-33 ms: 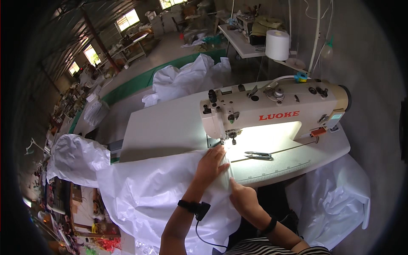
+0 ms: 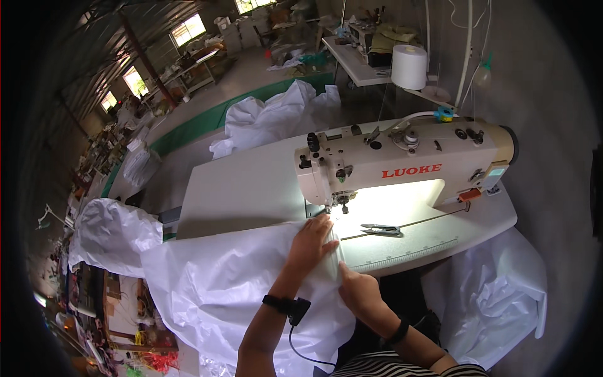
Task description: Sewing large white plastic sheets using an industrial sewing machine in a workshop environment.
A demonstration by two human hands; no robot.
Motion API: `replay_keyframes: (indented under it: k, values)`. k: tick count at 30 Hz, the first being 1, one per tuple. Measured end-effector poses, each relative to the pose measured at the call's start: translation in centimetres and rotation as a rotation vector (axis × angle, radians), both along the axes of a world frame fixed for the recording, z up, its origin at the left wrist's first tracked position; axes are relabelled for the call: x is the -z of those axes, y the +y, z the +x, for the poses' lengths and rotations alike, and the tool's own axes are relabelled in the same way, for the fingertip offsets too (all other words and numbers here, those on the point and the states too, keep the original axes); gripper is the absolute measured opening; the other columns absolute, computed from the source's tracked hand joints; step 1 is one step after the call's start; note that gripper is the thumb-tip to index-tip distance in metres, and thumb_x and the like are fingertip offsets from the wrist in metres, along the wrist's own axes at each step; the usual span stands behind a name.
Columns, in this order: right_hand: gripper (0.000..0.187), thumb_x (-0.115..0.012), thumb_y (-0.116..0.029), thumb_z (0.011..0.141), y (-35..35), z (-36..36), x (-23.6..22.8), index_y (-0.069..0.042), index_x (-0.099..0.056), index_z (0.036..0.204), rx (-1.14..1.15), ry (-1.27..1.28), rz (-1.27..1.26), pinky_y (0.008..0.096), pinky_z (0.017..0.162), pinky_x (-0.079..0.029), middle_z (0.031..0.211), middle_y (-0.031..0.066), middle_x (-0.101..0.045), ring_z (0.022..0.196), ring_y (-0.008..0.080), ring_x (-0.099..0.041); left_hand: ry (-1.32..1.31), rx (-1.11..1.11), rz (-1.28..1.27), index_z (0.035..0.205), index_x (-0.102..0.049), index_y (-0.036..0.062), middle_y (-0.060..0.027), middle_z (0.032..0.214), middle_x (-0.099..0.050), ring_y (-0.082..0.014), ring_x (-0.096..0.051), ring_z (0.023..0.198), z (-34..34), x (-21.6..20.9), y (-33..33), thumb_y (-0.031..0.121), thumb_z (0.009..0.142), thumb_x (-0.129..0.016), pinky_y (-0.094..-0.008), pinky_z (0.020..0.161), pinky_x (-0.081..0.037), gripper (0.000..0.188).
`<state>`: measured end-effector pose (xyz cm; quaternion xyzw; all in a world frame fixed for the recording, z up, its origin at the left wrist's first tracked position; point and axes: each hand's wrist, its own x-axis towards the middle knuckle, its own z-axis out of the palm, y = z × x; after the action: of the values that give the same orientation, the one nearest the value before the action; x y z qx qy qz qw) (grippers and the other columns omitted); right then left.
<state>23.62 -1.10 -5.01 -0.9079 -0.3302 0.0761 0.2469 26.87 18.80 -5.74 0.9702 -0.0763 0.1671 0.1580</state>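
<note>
A broad white plastic-like sheet (image 2: 213,283) hangs over the front edge of the sewing machine's table, one long edge running up to the needle area. On that edge my left hand (image 2: 309,240) lies with its fingers stretched forward, the tips right beside the presser foot of the sewing machine (image 2: 370,147). Nearer to me, my right hand (image 2: 361,293) is closed, gripping the same edge between thumb and fingers. The machine's lamp lights the spot; the needle itself is hard to make out. A pair of thread snips (image 2: 382,230) rests on the table to the right.
The white machine table (image 2: 232,195) extends left. Behind it lies a crumpled white sheet (image 2: 270,119); another white bundle (image 2: 116,235) is at the left. White material (image 2: 496,295) hangs at the right. A thread cone (image 2: 409,66) stands behind the machine.
</note>
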Motion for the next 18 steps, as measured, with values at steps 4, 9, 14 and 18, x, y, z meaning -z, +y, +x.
replay_keyframes:
  k: [4,9,14,18]
  values:
    - [0.047,-0.055,-0.007,0.080,0.2,1.1,-0.3,0.003,-0.054,0.126,-0.004,0.024,0.029,0.0450,0.063,-0.054,0.074,0.0174,-0.068,0.069,0.0348,-0.068,-0.035,-0.029,-0.073,0.122,-0.060,-0.0005,-0.0139,0.132,-0.055,-0.0319,-0.055,0.118,0.6,0.0,0.0,0.030,0.085,-0.070,-0.0410,0.100,-0.046,0.049]
    - [0.048,-0.055,-0.008,0.081,0.2,1.5,-0.4,0.004,-0.052,0.127,-0.042,0.010,0.025,0.0451,0.065,-0.054,0.076,0.0181,-0.068,0.072,0.0354,-0.068,-0.051,-0.088,-0.005,0.121,-0.061,0.0027,-0.0147,0.134,-0.053,-0.0316,-0.051,0.123,0.0,0.5,-1.0,0.029,0.085,-0.069,-0.0435,0.104,-0.042,0.046]
    - [0.049,-0.057,-0.011,0.082,0.2,1.7,-0.2,0.005,-0.051,0.127,-0.079,0.021,0.018,0.0457,0.067,-0.054,0.081,0.0191,-0.068,0.075,0.0362,-0.068,-0.055,-0.158,0.032,0.123,-0.062,0.0069,-0.0159,0.139,-0.050,-0.0302,-0.042,0.135,-0.9,1.4,-1.9,0.032,0.087,-0.066,-0.0473,0.111,-0.034,0.044]
    - [0.044,-0.059,-0.016,0.085,0.1,3.1,-0.3,0.000,-0.056,0.125,-0.114,0.045,0.016,0.0454,0.068,-0.054,0.083,0.0183,-0.069,0.076,0.0370,-0.068,-0.023,-0.133,-0.011,0.126,-0.060,0.0084,-0.0166,0.141,-0.048,-0.0309,-0.041,0.136,-0.6,1.2,-1.4,0.033,0.088,-0.064,-0.0495,0.113,-0.030,0.045]
